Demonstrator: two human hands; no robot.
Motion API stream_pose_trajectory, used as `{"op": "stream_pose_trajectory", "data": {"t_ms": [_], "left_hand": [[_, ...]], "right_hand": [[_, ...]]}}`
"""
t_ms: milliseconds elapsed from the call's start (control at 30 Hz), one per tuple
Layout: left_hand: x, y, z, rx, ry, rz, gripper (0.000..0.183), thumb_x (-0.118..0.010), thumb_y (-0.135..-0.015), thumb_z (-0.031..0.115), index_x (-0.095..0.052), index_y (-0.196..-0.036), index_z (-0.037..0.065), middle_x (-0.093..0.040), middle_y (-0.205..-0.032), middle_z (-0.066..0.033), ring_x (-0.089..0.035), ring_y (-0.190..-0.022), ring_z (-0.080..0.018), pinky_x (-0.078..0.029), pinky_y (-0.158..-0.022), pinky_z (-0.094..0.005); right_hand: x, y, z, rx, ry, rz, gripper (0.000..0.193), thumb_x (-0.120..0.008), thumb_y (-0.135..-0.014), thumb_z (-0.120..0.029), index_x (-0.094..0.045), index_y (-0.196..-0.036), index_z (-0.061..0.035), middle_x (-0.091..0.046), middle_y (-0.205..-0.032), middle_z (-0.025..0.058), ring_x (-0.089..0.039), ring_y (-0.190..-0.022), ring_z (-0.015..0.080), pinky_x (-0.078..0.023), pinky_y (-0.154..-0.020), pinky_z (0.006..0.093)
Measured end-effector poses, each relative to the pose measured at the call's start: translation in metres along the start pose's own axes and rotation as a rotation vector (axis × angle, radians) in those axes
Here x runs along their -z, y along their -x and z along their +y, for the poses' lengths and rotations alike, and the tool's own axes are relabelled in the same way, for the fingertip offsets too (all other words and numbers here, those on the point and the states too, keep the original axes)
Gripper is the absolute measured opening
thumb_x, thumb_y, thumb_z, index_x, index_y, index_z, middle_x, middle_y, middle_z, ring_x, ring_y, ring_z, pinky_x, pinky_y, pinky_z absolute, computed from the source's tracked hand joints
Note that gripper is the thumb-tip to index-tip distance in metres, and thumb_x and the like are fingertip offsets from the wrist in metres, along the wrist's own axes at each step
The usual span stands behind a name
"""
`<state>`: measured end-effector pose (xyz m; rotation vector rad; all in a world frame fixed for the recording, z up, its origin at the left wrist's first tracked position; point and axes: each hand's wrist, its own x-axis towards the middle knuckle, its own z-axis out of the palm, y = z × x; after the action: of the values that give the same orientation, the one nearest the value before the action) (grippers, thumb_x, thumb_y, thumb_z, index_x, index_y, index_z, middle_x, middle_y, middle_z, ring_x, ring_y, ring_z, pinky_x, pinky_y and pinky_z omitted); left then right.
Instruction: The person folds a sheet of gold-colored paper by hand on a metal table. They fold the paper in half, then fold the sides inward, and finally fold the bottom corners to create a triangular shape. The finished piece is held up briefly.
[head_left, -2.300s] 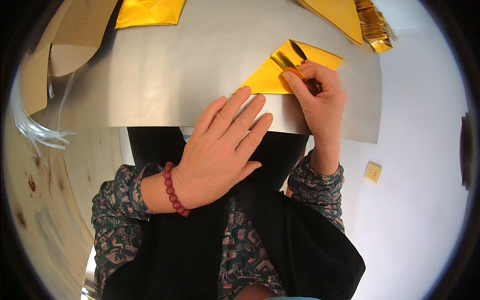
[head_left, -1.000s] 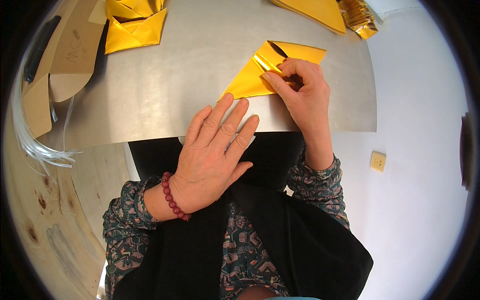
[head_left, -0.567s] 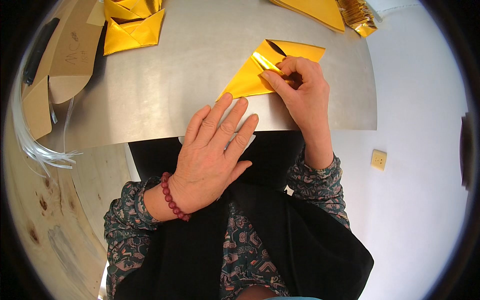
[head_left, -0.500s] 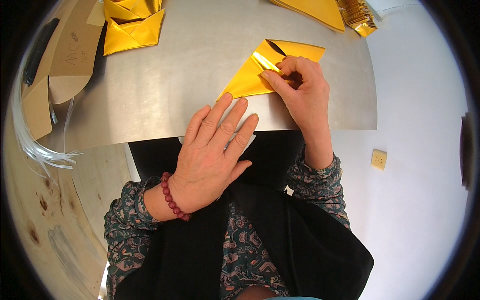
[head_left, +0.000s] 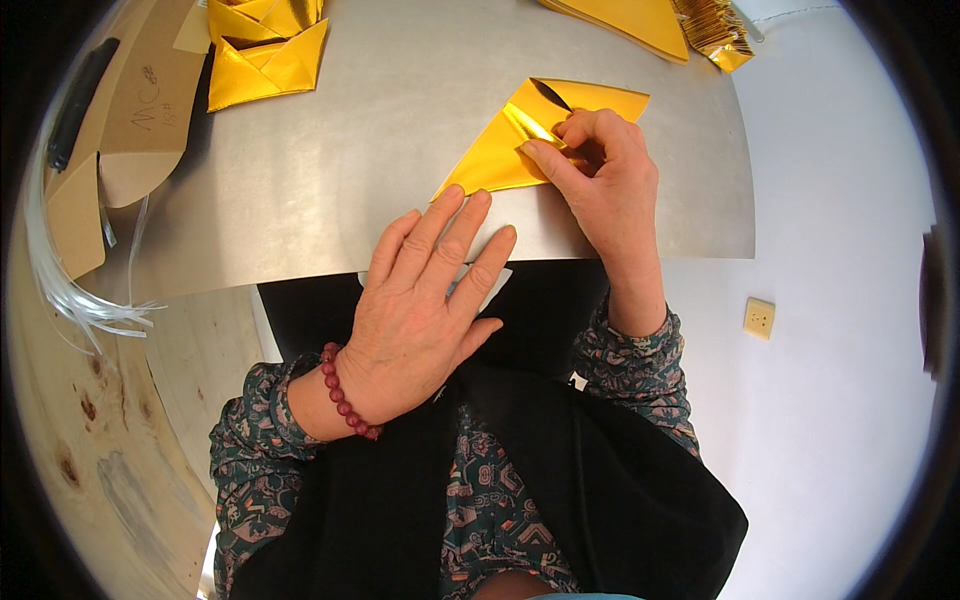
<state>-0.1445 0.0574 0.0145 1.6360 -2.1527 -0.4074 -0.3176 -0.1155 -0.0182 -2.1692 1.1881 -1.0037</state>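
Observation:
A sheet of shiny gold foil paper (head_left: 492, 150), partly folded, lies on the metal tabletop (head_left: 400, 100) near its front edge. My right hand (head_left: 610, 175) pinches a fold of it between thumb and fingers; part of the paper is hidden behind that hand. Fingers outstretched, my left hand (head_left: 415, 290) rests with its fingertips at the paper's lower left corner and the bare metal beside it. A beaded bracelet (head_left: 345, 395) circles the left wrist.
Folded gold paper pieces (head_left: 268, 65) stand at the far left. A gold paper stack (head_left: 630, 22) and a pleated gold bundle (head_left: 716, 40) lie far right. Left is an open cardboard box (head_left: 150, 110) with a black object (head_left: 82, 105) and white plastic strands (head_left: 75, 295).
Almost nothing differs. The left hand's fingers have shifted very slightly, while the right hand keeps its pinch on the gold paper.

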Motion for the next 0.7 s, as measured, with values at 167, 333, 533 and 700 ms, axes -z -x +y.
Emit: {"op": "stream_pose_trajectory", "data": {"t_ms": [167,333,533,700], "left_hand": [[0.002,-0.003,0.0,0.006,0.001,0.013,0.086,-0.087,-0.08,0.027,-0.05,-0.156,0.007,-0.042,-0.163,-0.0207,-0.04,-0.15,-0.0387,-0.034,-0.119,-0.052],[0.005,-0.007,-0.002,-0.008,-0.052,0.038,0.084,-0.081,-0.086,0.04,-0.05,-0.155,0.004,-0.045,-0.161,-0.019,-0.045,-0.145,-0.0368,-0.036,-0.116,-0.0485],[0.008,-0.016,-0.002,-0.02,-0.124,0.072,0.081,-0.075,-0.09,0.048,-0.052,-0.153,0.002,-0.053,-0.151,-0.016,-0.053,-0.128,-0.0321,-0.039,-0.109,-0.0445],[0.009,-0.029,0.001,-0.026,-0.199,0.137,0.081,-0.083,-0.081,0.044,-0.059,-0.143,-0.001,-0.061,-0.121,-0.0069,-0.054,-0.107,-0.0246,-0.043,-0.097,-0.0406]], "right_hand": [[0.003,0.0,-0.003,-0.03,0.014,-0.015,0.033,-0.092,-0.079,-0.021,-0.064,-0.088,-0.0053,-0.067,-0.083,0.0059,-0.059,-0.086,0.0256,-0.052,-0.075,0.0382],[0.003,-0.001,-0.004,-0.022,0.051,-0.021,0.033,-0.092,-0.08,-0.019,-0.063,-0.089,-0.0048,-0.067,-0.087,0.006,-0.061,-0.085,0.0227,-0.054,-0.076,0.0354],[0.003,-0.003,-0.003,0.026,0.06,-0.011,0.033,-0.091,-0.079,-0.021,-0.063,-0.087,-0.0056,-0.067,-0.081,0.006,-0.059,-0.086,0.0277,-0.051,-0.076,0.0393],[0.003,-0.004,-0.002,0.046,0.054,-0.009,0.033,-0.091,-0.079,-0.023,-0.063,-0.085,-0.0059,-0.067,-0.079,0.0065,-0.058,-0.085,0.0295,-0.05,-0.078,0.0406]]}}
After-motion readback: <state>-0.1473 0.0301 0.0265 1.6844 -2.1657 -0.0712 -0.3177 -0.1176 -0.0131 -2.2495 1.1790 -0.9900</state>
